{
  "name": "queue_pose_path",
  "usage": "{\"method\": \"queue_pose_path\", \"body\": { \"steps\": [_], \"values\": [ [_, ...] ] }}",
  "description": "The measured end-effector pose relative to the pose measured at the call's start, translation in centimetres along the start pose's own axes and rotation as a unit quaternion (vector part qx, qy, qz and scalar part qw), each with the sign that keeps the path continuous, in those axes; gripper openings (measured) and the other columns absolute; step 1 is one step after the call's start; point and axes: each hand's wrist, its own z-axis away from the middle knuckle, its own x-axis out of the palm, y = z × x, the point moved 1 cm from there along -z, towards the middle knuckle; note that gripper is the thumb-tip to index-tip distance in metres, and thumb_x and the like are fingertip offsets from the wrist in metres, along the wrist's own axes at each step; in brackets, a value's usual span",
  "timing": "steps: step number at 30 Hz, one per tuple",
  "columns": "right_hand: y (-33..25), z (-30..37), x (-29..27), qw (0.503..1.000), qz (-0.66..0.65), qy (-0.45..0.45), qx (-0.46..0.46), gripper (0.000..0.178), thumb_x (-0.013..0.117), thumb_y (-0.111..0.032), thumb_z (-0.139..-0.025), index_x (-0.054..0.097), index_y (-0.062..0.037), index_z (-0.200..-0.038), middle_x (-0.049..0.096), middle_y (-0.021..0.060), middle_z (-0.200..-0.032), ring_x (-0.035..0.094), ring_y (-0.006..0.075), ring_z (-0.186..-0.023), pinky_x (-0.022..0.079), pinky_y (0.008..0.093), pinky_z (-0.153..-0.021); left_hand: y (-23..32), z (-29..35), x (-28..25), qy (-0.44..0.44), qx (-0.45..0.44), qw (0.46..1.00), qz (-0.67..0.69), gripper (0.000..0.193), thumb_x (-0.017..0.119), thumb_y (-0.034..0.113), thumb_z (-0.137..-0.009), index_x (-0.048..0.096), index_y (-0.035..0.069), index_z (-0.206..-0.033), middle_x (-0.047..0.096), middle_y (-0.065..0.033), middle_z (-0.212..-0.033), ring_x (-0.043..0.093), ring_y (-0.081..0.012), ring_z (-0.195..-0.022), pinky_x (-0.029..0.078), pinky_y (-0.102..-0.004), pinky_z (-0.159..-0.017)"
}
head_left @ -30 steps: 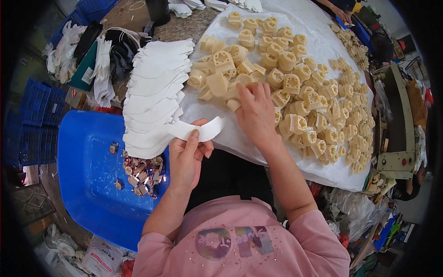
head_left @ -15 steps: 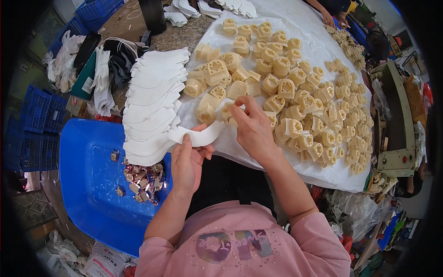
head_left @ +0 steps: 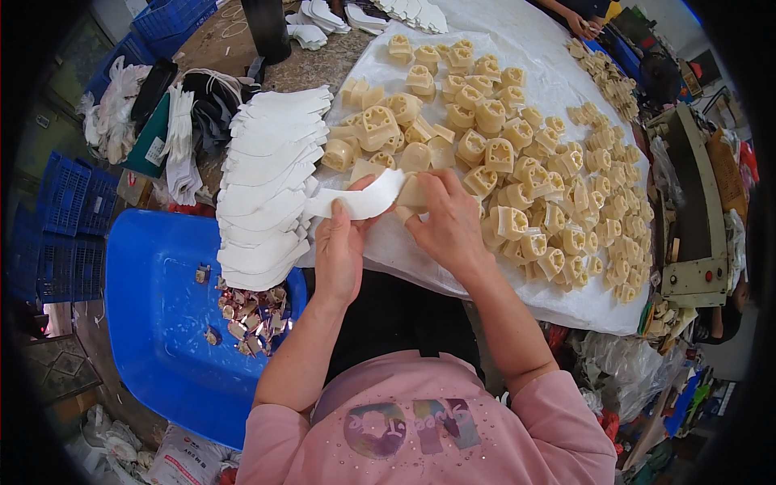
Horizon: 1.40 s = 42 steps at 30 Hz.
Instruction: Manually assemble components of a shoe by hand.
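My left hand (head_left: 340, 252) pinches a curved white strip (head_left: 373, 199) between thumb and fingers, its far end rising to the right. Closed round a cream moulded piece (head_left: 411, 194) that looks like a shoe heel is my right hand (head_left: 449, 229). The strip's right end meets or nearly meets the heel; whether they touch I cannot tell. Overlapping white strips (head_left: 263, 186) fan out in a long row left of my hands. Many more cream heels (head_left: 489, 117) with hollowed, D-shaped ends cover the white sheet ahead and to the right.
A blue tub (head_left: 153, 323) holding small shiny brownish pieces (head_left: 255, 317) stands at lower left. White sheeting (head_left: 380, 73) covers the tabletop. A dark cylinder (head_left: 267, 28) stands at the back. Another person's hands (head_left: 584, 26) are at the far right; a green-grey machine (head_left: 693, 275) is at right.
My left hand has lifted the white strip up and to the right. My right hand has taken hold of a cream heel and brought it beside the strip's end.
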Motion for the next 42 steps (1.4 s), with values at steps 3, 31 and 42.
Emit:
{"method": "queue_pose_path", "body": {
  "steps": [3, 31, 42],
  "values": [
    [-0.6, 0.8, 1.0, 0.977, -0.185, 0.097, 0.048, 0.049, 0.067, -0.002, -0.065, 0.051, 0.0009, -0.111, 0.053, 0.0178, -0.104, 0.056, 0.0341, -0.090, 0.048, 0.0408, -0.074, -0.5, 0.3, 0.4, 0.022, 0.057, 0.998, 0.013, 0.053, 0.026, 0.036, -0.100, 0.036, -0.004, -0.133, 0.044, -0.0147, -0.134, 0.044, -0.0234, -0.122, 0.034, -0.0352, -0.102],
    [-2.8, 1.7, 0.9, 0.975, 0.152, -0.097, -0.131, 0.030, 0.065, -0.009, -0.066, 0.058, -0.0086, -0.095, 0.058, 0.0055, -0.093, 0.049, 0.0258, -0.096, 0.026, 0.0466, -0.091, -1.5, -1.9, 1.0, -0.035, 0.282, 0.906, -0.314, 0.041, 0.033, 0.030, -0.099, 0.056, 0.001, -0.115, 0.060, -0.0139, -0.114, 0.051, -0.0284, -0.108, 0.038, -0.0370, -0.095],
    [-2.4, 2.9, 0.3, 0.972, 0.156, -0.080, -0.159, 0.048, 0.056, 0.004, -0.068, 0.056, -0.0059, -0.114, 0.055, 0.0063, -0.116, 0.046, 0.0257, -0.110, 0.028, 0.0434, -0.096, 0.0, -1.9, 0.9, 0.066, 0.320, 0.904, -0.276, 0.038, 0.037, 0.030, -0.098, 0.059, 0.000, -0.108, 0.062, -0.0124, -0.100, 0.056, -0.0251, -0.092, 0.043, -0.0333, -0.083]
  ]
}}
